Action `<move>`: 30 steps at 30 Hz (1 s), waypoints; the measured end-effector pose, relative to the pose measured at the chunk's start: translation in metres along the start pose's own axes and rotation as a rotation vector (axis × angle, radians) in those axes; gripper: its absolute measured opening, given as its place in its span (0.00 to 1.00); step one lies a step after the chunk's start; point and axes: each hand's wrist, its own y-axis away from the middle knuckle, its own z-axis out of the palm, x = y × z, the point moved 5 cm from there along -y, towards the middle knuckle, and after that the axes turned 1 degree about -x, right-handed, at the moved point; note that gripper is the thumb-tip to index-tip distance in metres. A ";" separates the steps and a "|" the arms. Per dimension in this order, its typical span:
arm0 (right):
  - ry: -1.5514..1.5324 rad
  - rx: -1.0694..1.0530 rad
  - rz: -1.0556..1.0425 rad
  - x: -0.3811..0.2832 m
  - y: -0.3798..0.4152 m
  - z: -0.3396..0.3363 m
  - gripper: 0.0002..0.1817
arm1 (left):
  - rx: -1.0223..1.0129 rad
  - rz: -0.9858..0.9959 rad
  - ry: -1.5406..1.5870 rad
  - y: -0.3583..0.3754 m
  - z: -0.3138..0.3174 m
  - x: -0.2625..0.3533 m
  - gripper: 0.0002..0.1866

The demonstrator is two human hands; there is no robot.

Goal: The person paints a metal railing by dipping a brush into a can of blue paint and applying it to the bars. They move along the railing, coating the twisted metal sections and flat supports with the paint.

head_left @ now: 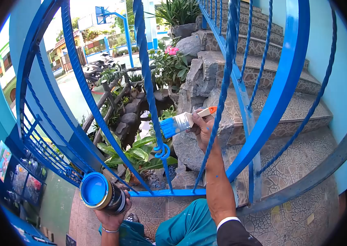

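In my right hand (pixel 203 128) is a paintbrush (pixel 185 121) with a pale handle tipped in orange. Its bristles are coated in blue paint and lie right at a twisted blue bar (pixel 147 78) of the metal railing. My right arm reaches between the bars, so one bar passes in front of the wrist. Low on the left, my left hand (pixel 114 217) grips a paint can (pixel 110 197) from below and the side. Bright blue paint (pixel 94 189) fills the can close to its rim. A curled scroll (pixel 162 151) sits on the twisted bar below the brush.
Tiled stairs (pixel 263 74) climb on the right behind the railing. A rock garden (pixel 198 78) with leafy plants (pixel 138 153) and a pink flower (pixel 172 50) lies beyond the bars. A blue bottom rail (pixel 173 192) runs before my knees. A grey curved rail (pixel 304 186) crosses at right.
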 end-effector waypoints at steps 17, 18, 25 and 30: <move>-0.024 -0.280 0.182 0.003 -0.015 0.004 0.15 | 0.010 -0.013 0.061 -0.005 0.004 0.000 0.47; -0.037 -0.257 0.172 0.005 -0.016 0.004 0.15 | 0.015 -0.022 0.070 -0.005 0.003 0.000 0.47; -0.036 -0.366 0.261 0.024 -0.015 0.026 0.17 | -0.004 0.004 0.065 -0.002 0.008 -0.001 0.48; -0.121 -0.283 0.275 0.032 -0.022 0.006 0.18 | -0.025 -0.005 0.046 -0.001 0.006 0.001 0.48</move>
